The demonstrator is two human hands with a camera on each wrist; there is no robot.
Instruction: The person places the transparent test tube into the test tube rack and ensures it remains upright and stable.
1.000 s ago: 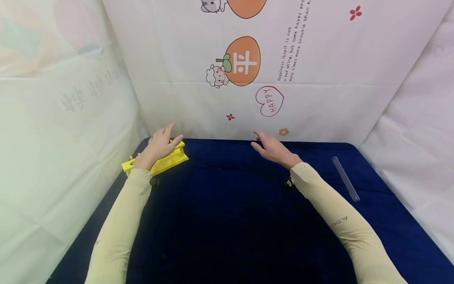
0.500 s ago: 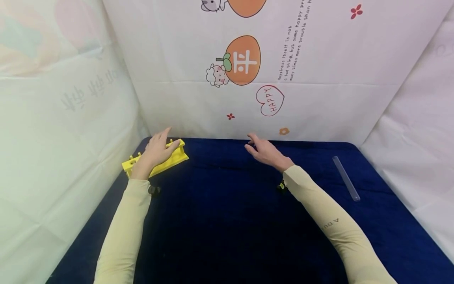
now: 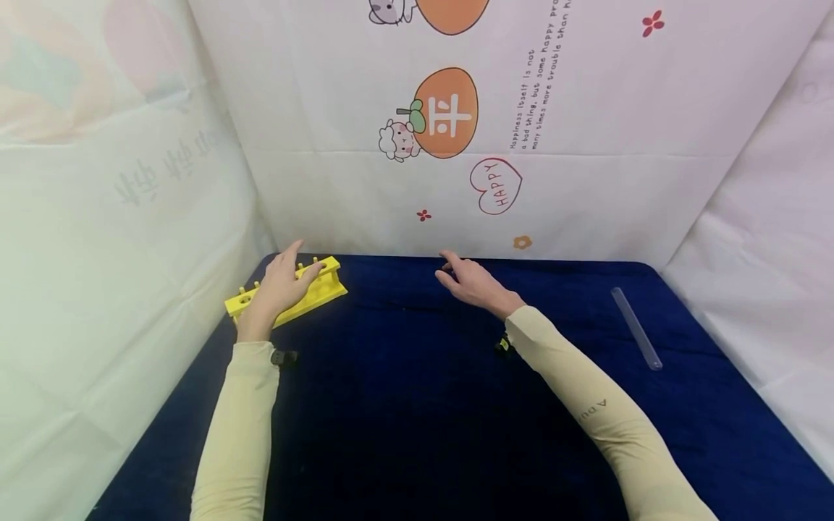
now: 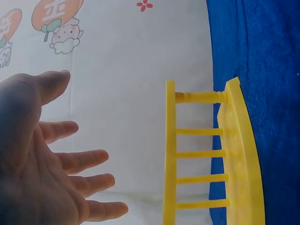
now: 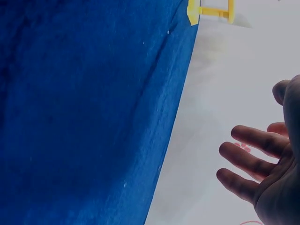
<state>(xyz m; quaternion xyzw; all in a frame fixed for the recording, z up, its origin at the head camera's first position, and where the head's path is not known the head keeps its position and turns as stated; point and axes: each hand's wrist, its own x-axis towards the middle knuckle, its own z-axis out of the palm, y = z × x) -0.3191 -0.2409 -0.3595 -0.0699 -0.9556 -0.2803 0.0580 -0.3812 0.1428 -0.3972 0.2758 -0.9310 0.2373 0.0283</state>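
Observation:
A yellow test tube rack stands at the far left of the table, with holes and short pegs along its top. My left hand hovers in front of it, hiding part of the rack. In the left wrist view the fingers are spread and apart from the rack. Nothing is in that palm. Over the far middle of the table, my right hand is in the air with loosely bent fingers and holds nothing. A clear test tube lies on the right side, away from both hands.
Dark blue cloth covers the table. A white printed sheet hangs behind the table's far edge, and white sheets stand at the left and right sides. Each wrist carries a small dark device.
My left hand has drawn back slightly toward me, showing more of the rack's top. The right hand has moved left toward the rack. Rack and test tube have stayed put.

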